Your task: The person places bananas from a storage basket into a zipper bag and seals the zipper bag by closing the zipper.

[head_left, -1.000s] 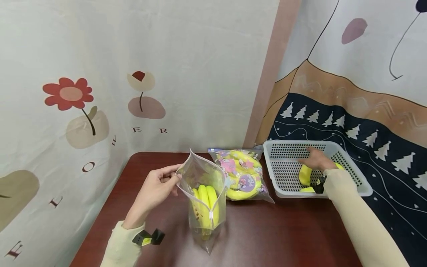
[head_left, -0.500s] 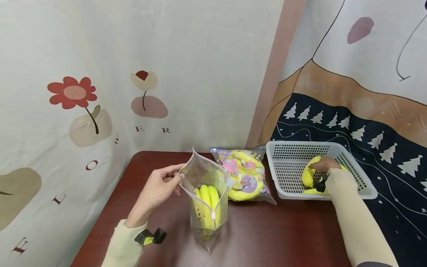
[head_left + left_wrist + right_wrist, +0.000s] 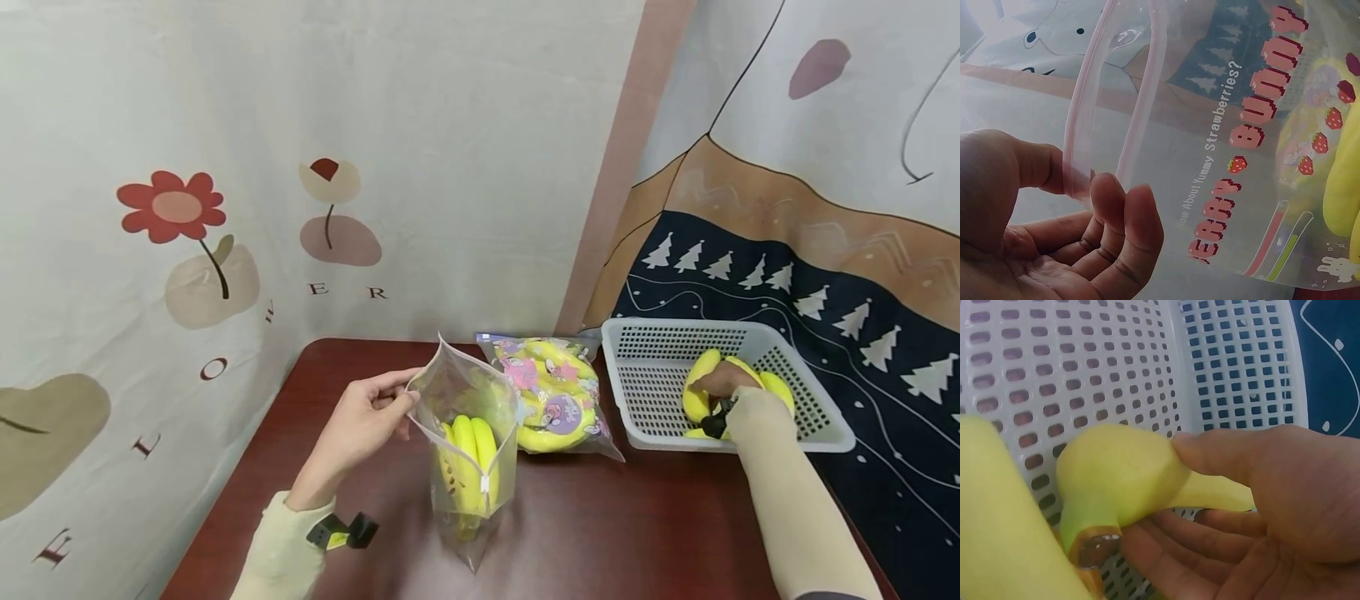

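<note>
My left hand (image 3: 369, 429) pinches the rim of a clear zip bag (image 3: 491, 392), whose mouth gapes upward. Several yellow bananas (image 3: 472, 467) stand inside it. In the left wrist view, thumb and fingers meet on the bag's pink edge (image 3: 1079, 119), beside printed strawberries and lettering. At the right, my right hand (image 3: 723, 382) reaches into a pale plastic basket (image 3: 645, 387). In the right wrist view its thumb lies on top of a yellow banana (image 3: 1122, 469) and its fingers curl underneath. Another banana (image 3: 1004, 512) lies alongside.
A printed zip bag (image 3: 551, 400) filled with bananas lies on the dark red table (image 3: 592, 525) between the upright bag and the basket. Behind rises a pale printed cloth (image 3: 465, 167). Dark patterned cloth (image 3: 900, 450) lies beyond the basket's right side.
My right hand has come down from above the basket floor onto the bananas and now grips one; the bananas there have shifted slightly. My left hand keeps its pinch on the bag.
</note>
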